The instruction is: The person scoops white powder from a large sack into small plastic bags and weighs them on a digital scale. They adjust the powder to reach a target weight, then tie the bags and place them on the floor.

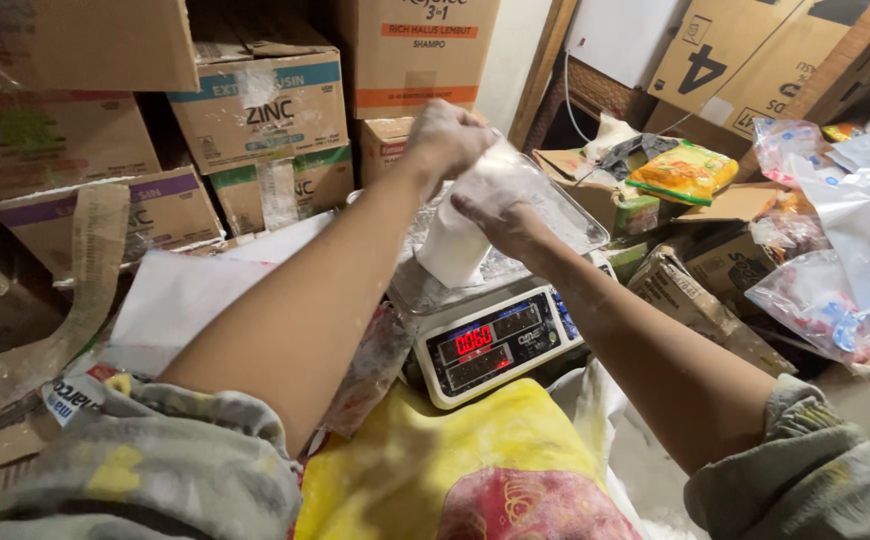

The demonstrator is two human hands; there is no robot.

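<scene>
Here, in the head view, both hands work at a small clear plastic bag of white powder (460, 245) that stands on the pan of a white digital weighing scale with a red lit display (495, 345). The left hand (445, 135) is clenched around the gathered neck of the bag from above, fingers closed tight on the plastic. The right hand (500, 210) sits just beside and below it, fingers wrapped on the loose upper film of the same bag, pinching it against the left.

To do this well, I judge the neck should be held high and taut so the powder settles low, with the bag's base kept square on the pan and neither hand pressing down, since any push would upset the reading. A slack grip could let powder spill over the scale.

The scale rests among clutter rather than on a bare surface: a yellow printed sack (455, 470) lies in front of it, dusted white, and white sheets (175, 300) lie to the left. Around stand stacked brown cardboard cartons (260, 110), some taped. To the right are an orange snack packet (685, 170) and several clear plastic bags of goods (825, 290). The room is dim and crowded.
</scene>
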